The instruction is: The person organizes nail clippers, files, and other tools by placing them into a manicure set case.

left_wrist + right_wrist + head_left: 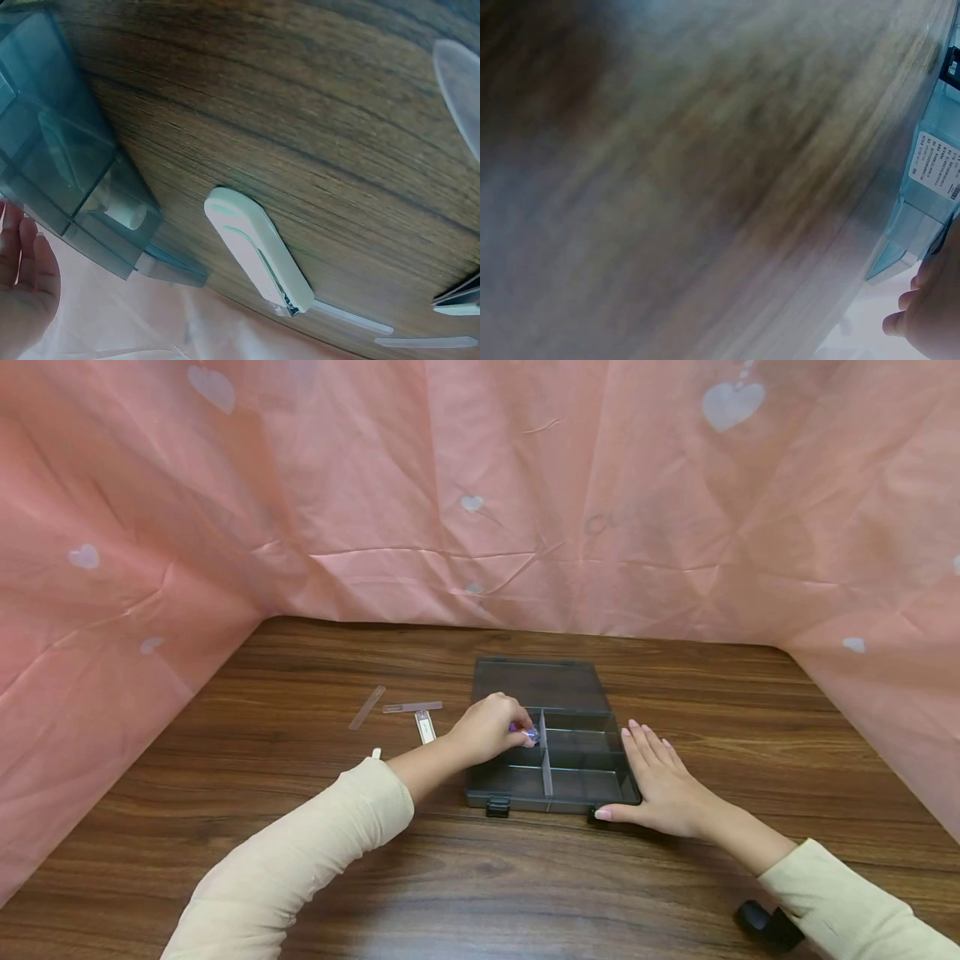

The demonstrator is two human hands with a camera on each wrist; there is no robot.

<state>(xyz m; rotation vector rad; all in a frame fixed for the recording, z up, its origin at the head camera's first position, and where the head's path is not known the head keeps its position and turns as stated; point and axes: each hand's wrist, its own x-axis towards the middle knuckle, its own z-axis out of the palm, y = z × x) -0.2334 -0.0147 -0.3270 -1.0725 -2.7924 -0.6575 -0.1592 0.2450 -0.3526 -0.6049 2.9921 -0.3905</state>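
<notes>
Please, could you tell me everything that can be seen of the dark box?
The box is dark and see-through, apparently plastic. It lies flat on the table, its lid open at the far side. Dividers make at least four compartments, and black latches show at the front. The right wrist view shows a white printed label on it. The right hand touches its right side. The left hand holds a small purple thing at the far-left compartment; whether this hand touches the box is unclear.
</notes>
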